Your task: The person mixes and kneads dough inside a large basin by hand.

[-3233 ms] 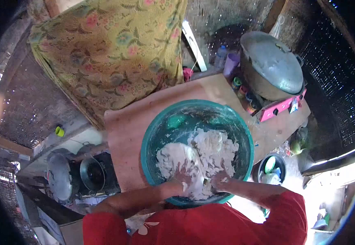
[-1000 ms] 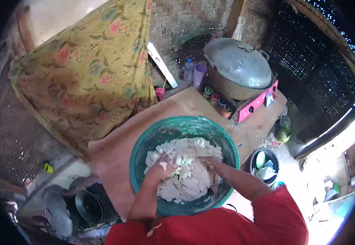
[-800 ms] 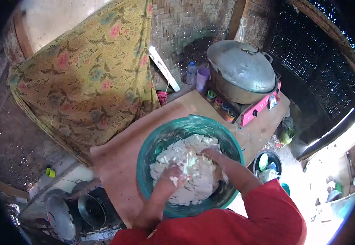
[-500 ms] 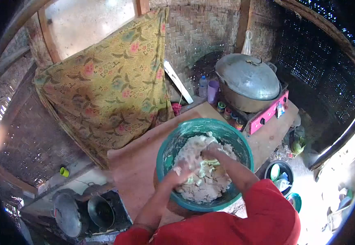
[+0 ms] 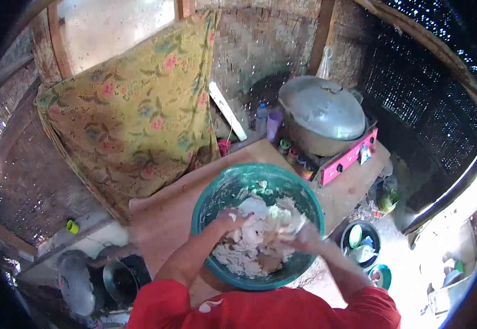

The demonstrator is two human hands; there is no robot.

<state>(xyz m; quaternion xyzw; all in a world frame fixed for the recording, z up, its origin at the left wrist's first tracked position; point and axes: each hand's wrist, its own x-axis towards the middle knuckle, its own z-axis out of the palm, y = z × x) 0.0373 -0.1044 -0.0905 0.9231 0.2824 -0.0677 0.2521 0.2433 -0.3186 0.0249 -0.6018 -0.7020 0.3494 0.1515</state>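
A large green basin (image 5: 314, 203) holds a pale, crumbly mass of floury dough (image 5: 252, 238), with smears of it up the inner wall. My left hand (image 5: 230, 220) lies on the left side of the dough, its fingers stretched out over the lumps. On the right side, my right hand (image 5: 303, 240) is at the dough, smeared by motion, so its fingers cannot be made out. A browner wet patch shows near the bottom of the mass.
The basin stands on a wooden table (image 5: 164, 219). Behind it to the right, a big lidded pot (image 5: 323, 112) sits on a pink-fronted stove (image 5: 348, 159). A purple cup (image 5: 273, 126) and water bottle (image 5: 261, 118) stand nearby. Pans (image 5: 120, 282) are at lower left.
My left hand has moved up along the left of the basin. My right hand has come back from the middle toward the lower right. The view has shifted, so the basin appears further left.
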